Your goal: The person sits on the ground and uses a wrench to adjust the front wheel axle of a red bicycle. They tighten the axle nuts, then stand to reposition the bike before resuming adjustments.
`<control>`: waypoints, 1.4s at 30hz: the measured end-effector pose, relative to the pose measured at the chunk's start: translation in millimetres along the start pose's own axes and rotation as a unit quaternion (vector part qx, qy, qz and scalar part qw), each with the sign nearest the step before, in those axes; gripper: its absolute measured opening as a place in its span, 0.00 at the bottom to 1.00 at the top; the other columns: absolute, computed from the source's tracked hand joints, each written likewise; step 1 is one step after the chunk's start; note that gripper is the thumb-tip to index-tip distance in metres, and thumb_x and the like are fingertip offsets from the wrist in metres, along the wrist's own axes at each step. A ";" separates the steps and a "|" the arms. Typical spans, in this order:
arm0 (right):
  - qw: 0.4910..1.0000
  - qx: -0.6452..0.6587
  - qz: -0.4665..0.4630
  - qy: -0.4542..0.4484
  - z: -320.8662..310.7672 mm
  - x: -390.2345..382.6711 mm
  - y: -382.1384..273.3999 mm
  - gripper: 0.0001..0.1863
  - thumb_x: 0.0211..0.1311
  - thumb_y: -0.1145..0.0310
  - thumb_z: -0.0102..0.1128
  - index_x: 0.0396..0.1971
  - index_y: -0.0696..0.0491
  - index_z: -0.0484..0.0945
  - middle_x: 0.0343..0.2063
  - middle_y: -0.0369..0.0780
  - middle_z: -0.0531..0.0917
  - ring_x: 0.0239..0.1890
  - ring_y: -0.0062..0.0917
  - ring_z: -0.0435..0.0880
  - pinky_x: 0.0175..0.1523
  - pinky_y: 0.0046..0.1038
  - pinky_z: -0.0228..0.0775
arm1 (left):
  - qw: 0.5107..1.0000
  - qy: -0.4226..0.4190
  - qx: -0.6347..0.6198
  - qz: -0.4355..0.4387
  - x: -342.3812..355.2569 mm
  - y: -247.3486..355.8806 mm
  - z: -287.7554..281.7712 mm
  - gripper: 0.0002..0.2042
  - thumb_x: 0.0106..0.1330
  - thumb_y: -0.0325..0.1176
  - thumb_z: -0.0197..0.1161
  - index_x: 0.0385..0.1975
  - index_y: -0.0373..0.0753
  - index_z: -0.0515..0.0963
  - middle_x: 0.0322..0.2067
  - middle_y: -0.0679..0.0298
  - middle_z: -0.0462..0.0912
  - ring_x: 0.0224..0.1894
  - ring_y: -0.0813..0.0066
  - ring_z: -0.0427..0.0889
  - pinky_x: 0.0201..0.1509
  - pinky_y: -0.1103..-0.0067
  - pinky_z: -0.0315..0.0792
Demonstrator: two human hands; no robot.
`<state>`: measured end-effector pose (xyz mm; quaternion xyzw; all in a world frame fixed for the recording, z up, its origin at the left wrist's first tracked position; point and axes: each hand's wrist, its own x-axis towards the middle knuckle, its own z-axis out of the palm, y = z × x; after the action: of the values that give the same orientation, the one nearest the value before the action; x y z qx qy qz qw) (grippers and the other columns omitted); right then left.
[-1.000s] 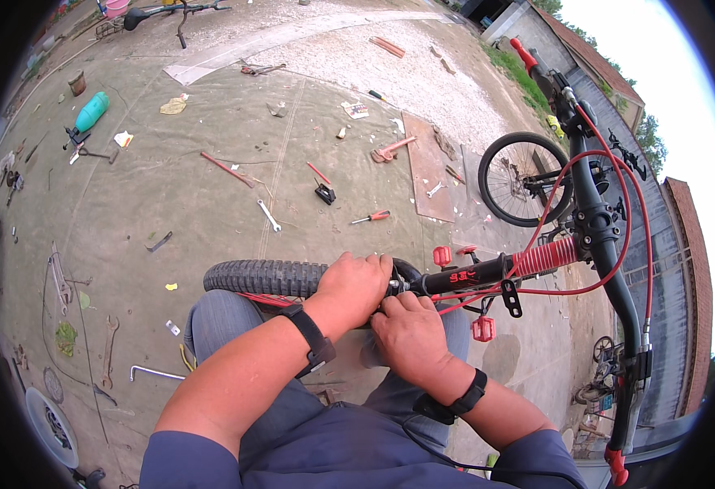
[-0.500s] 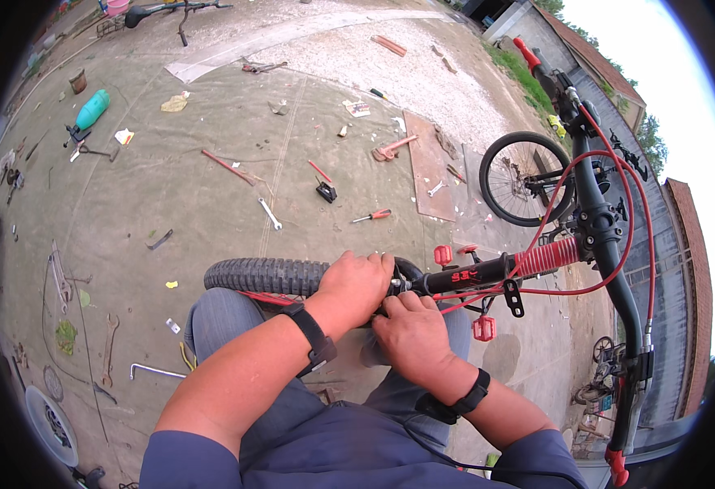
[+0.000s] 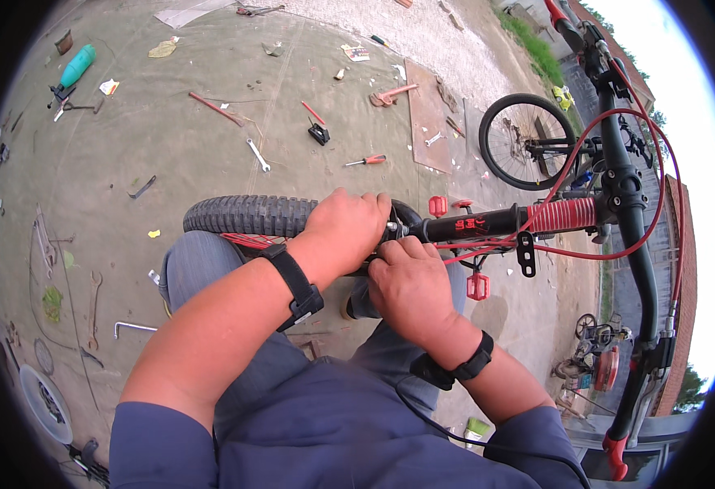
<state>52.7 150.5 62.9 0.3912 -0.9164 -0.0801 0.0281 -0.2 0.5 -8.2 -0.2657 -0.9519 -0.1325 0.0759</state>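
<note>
A bicycle lies tipped across my lap, its knobby front tyre [image 3: 247, 217] to the left and its black frame tube [image 3: 476, 225] running right to the handlebar [image 3: 633, 220]. My left hand [image 3: 349, 230] is closed where the tyre meets the fork, its fingertips curled out of sight. Close beside it, my right hand [image 3: 413, 285] is also closed, fingers bent in under the fork near a small silver bolt [image 3: 392, 229]. Whatever the fingers grip is hidden. Red cables [image 3: 565, 255] loop from the frame to the bar, and red pedals [image 3: 477, 286] show behind.
Tools lie scattered on the ground cloth: a wrench [image 3: 258, 155], a screwdriver [image 3: 366, 160], a red pipe wrench [image 3: 392, 95] and a bent silver bar [image 3: 133, 328]. Another bicycle wheel [image 3: 527, 140] stands at the right. A teal bottle [image 3: 77, 67] lies far left, a wheel rim [image 3: 46, 403] near left.
The view has tilted, so the ground tools sit higher in the picture. Both hands stay closed at the same spot on the fork, with only a slight shift.
</note>
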 end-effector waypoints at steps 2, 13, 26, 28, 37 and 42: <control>1.000 -0.001 0.004 0.002 0.9 -0.6 0.2 0.04 0.48 0.68 0.65 0.24 0.49 0.80 0.33 0.36 0.78 0.40 0.32 0.77 0.46 0.36 0.69 | 1.000 0.003 -0.003 -0.001 0.0 0.6 -0.6 0.23 0.54 0.36 0.68 0.49 0.34 0.73 0.35 0.60 0.83 0.38 0.65 0.86 0.40 0.73 0.76; 1.000 0.012 -0.002 -0.003 -0.4 -0.3 1.1 0.03 0.47 0.68 0.65 0.25 0.49 0.81 0.35 0.35 0.80 0.41 0.32 0.78 0.45 0.35 0.70 | 1.000 0.001 -0.002 -0.003 0.8 -1.0 1.9 0.23 0.54 0.35 0.67 0.50 0.34 0.73 0.36 0.60 0.84 0.38 0.65 0.87 0.40 0.73 0.76; 1.000 0.010 0.018 -0.008 -2.3 2.9 -0.9 0.05 0.49 0.67 0.66 0.26 0.49 0.81 0.35 0.36 0.80 0.41 0.33 0.78 0.45 0.36 0.70 | 1.000 -0.006 -0.030 -0.009 1.1 -1.5 1.4 0.26 0.54 0.36 0.69 0.52 0.33 0.73 0.37 0.59 0.84 0.41 0.65 0.87 0.43 0.72 0.76; 1.000 0.004 0.020 -0.010 -2.4 2.9 -1.5 0.05 0.49 0.67 0.67 0.27 0.49 0.81 0.35 0.36 0.80 0.41 0.33 0.78 0.45 0.36 0.70 | 0.999 -0.013 -0.034 -0.012 1.7 -1.0 0.2 0.26 0.54 0.36 0.69 0.53 0.33 0.72 0.38 0.59 0.84 0.41 0.64 0.87 0.43 0.72 0.76; 1.000 0.011 0.019 -0.018 -3.5 2.1 -0.9 0.05 0.48 0.67 0.67 0.27 0.48 0.83 0.35 0.36 0.80 0.42 0.33 0.78 0.45 0.37 0.69 | 1.000 -0.015 -0.025 -0.010 1.6 -0.8 -0.1 0.25 0.55 0.36 0.68 0.53 0.33 0.73 0.38 0.59 0.84 0.41 0.64 0.87 0.43 0.72 0.76; 0.999 0.021 0.005 -0.027 -9.6 3.0 -1.7 0.06 0.47 0.67 0.67 0.27 0.49 0.82 0.36 0.36 0.80 0.42 0.33 0.78 0.46 0.37 0.69 | 1.000 -0.009 -0.020 -0.005 1.0 -1.3 0.5 0.25 0.55 0.36 0.67 0.53 0.33 0.73 0.38 0.59 0.84 0.41 0.65 0.87 0.43 0.72 0.76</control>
<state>52.9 146.0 72.1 0.3850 -0.9201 -0.0718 -0.0046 -1.7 0.0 -8.7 -0.2638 -0.9509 -0.1497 0.0618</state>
